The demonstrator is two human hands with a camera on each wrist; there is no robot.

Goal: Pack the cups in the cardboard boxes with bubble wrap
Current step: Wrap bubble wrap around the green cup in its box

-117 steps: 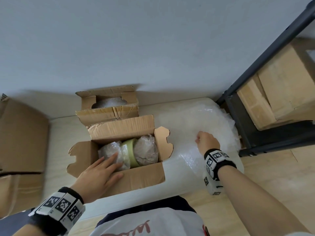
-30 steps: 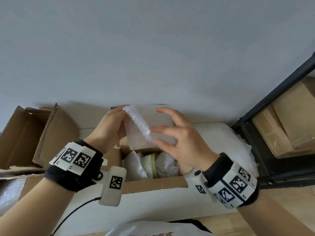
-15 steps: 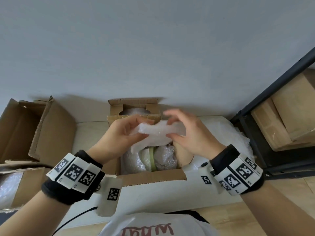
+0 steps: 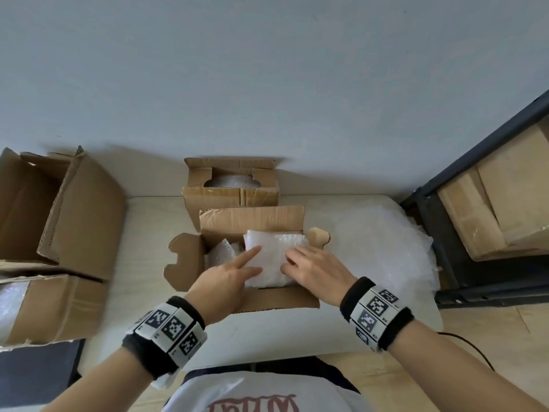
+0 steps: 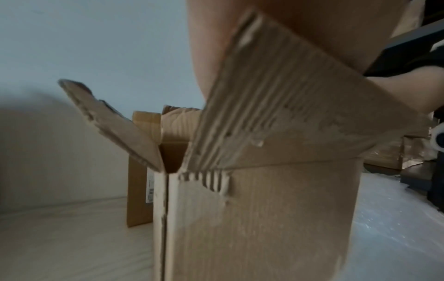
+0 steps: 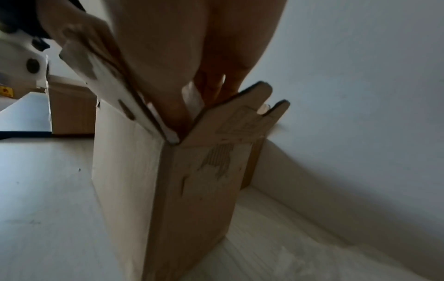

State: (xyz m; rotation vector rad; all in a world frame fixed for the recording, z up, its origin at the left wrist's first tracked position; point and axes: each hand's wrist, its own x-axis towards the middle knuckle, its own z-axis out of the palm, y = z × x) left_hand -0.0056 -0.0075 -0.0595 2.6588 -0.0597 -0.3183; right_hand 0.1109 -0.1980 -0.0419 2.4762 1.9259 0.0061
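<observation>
An open cardboard box (image 4: 276, 301) stands on the white table (image 4: 142, 281), flaps spread out. A folded pad of bubble wrap (image 4: 271, 248) lies across its opening, over the wrapped cups; one wrapped cup (image 4: 221, 252) shows at the left. My left hand (image 4: 234, 270) presses on the pad with straight fingers. My right hand (image 4: 309, 264) lies flat on the pad's right side, fingers down inside the box. The wrist views show the box's outer walls (image 5: 264, 218) (image 6: 192, 190) and my right fingers (image 6: 216, 81) reaching in.
A second small box (image 4: 231, 194) holding bubble wrap stands behind the first, against the wall. Larger cardboard boxes (image 4: 59, 218) sit at the left. A sheet of bubble wrap (image 4: 377, 242) covers the table's right end. A dark metal shelf (image 4: 445, 221) with cartons stands at the right.
Both hands have lowered the folded bubble wrap from mid-air into the box's opening. They now press it flat over the cups instead of holding it.
</observation>
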